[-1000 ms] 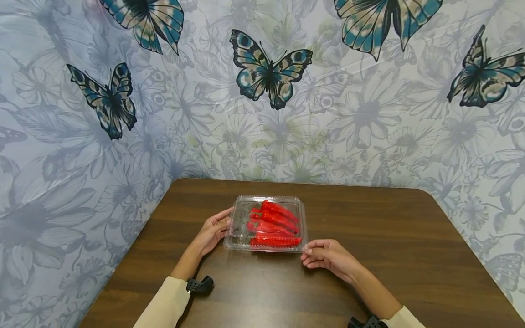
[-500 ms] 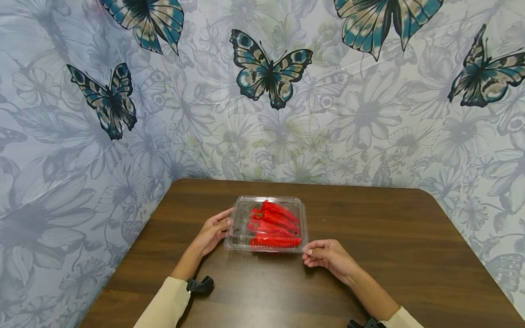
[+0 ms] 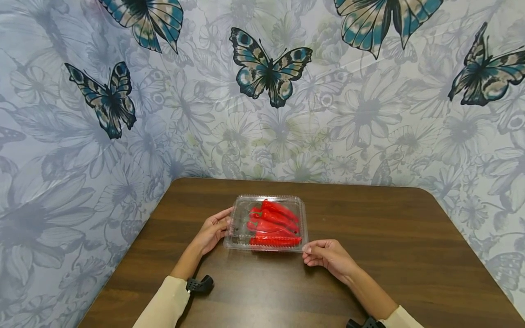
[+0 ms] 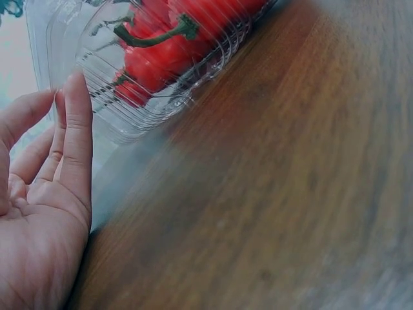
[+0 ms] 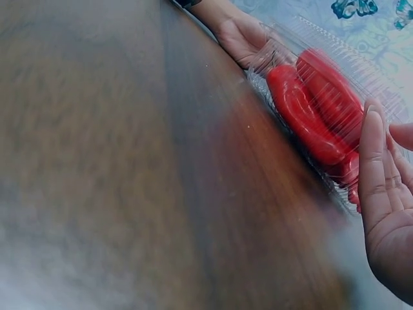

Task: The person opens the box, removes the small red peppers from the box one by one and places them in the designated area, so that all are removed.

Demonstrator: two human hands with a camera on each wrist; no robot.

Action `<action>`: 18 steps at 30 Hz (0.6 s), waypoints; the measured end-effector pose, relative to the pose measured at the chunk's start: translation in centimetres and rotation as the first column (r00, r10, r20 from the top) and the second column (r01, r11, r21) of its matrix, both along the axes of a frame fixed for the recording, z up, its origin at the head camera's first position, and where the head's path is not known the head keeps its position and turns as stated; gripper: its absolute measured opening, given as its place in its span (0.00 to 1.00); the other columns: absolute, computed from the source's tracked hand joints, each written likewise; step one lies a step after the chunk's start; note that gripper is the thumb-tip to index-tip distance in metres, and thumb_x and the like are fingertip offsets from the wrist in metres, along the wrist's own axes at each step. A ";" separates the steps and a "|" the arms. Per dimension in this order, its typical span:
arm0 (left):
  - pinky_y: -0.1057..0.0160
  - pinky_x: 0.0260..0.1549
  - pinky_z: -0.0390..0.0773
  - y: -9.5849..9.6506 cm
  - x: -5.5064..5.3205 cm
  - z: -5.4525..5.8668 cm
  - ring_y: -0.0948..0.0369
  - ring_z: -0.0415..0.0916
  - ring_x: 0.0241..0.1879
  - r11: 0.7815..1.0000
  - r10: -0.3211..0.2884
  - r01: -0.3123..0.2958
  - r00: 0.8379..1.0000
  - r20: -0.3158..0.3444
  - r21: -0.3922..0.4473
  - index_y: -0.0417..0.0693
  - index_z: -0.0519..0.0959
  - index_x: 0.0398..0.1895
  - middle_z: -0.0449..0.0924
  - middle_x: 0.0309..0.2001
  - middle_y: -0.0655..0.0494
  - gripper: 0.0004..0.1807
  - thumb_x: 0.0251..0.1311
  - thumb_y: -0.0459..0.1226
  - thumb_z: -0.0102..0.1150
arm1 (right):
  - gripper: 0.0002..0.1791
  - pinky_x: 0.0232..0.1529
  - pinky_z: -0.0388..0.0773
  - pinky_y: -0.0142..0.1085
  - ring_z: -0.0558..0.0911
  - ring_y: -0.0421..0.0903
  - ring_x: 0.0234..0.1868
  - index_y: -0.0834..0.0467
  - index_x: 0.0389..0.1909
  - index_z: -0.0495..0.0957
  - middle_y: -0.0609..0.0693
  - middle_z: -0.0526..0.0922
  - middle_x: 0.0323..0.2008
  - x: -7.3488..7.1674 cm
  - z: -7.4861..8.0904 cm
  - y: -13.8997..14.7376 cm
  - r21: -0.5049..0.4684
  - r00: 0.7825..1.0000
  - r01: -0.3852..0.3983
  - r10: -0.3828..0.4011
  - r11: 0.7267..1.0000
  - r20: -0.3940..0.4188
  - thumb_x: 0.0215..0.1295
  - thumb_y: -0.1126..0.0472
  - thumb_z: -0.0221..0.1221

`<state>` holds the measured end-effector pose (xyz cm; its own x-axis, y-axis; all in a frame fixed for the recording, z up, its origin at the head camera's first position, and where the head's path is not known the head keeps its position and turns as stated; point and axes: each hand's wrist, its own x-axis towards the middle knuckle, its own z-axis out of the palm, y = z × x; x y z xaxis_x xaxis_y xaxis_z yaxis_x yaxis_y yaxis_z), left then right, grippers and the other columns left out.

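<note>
A clear plastic clamshell box with its lid down lies at the middle of the table, towards the back. Inside are several long red peppers; a green stem shows through the ribbed wall in the left wrist view. My left hand pinches the box's left rim between thumb and fingers. At the front right corner, my right hand pinches the rim, thumb on top and the other fingers bent below. Close up in the right wrist view, the fingertips overlap the box's edge beside the peppers.
The brown wooden table has rounded far corners and runs back to a wall cloth printed with flowers and butterflies. A black wrist strap sits on the left wrist, and another strap shows at the bottom right.
The fingers of my right hand have shifted slightly right and drawn in a little at the box's corner. Box, peppers and left hand stay where they were.
</note>
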<state>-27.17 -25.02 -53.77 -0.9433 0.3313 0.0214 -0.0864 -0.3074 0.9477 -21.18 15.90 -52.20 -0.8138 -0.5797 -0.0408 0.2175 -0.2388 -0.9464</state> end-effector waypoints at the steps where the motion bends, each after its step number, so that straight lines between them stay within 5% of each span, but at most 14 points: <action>1: 0.67 0.37 0.84 0.0 0.0 0.0 0.68 0.79 0.37 1.000 0.000 0.000 1.000 0.001 0.002 0.31 0.52 0.78 0.80 0.42 0.61 0.30 0.76 0.26 0.44 | 0.16 0.43 0.86 0.35 0.88 0.43 0.36 0.82 0.49 0.76 0.54 0.88 0.36 0.0 0.0 0.0 -0.002 1.000 -0.002 0.002 1.000 0.001 0.74 0.69 0.56; 18: 0.66 0.39 0.85 0.0 0.1 -0.2 0.65 0.81 0.37 0.999 -0.027 0.026 0.999 -0.027 -0.025 0.32 0.56 0.77 0.81 0.42 0.59 0.29 0.75 0.26 0.46 | 0.12 0.43 0.86 0.34 0.88 0.43 0.37 0.81 0.47 0.77 0.53 0.88 0.36 0.0 -0.5 0.2 -0.113 0.998 0.001 -0.008 0.994 -0.065 0.74 0.73 0.52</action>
